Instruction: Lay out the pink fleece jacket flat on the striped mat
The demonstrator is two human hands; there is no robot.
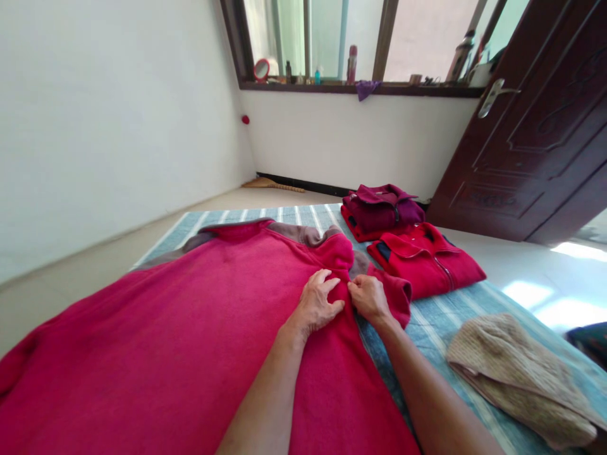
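Note:
A red jacket [190, 328] with grey shoulder panels lies spread over the near and left part of the striped blue cloth. On its right side, close to the sleeve, my left hand [317, 300] rests with fingers apart, pressing on the fabric. Just to the right, my right hand [368, 296] is closed, its fingertips pinching the jacket at the edge by the sleeve. That sleeve [398, 294] bends out to the right, partly behind my right hand. The jacket's near end runs out of view.
Beyond the sleeve sit a folded red jacket [431, 259] and a folded purple jacket [379, 205] on more red clothing. A beige knitted cloth [512, 373] lies at right on the striped cloth [417, 335]. Behind are a windowsill [303, 87] with bottles and a brown door [526, 139].

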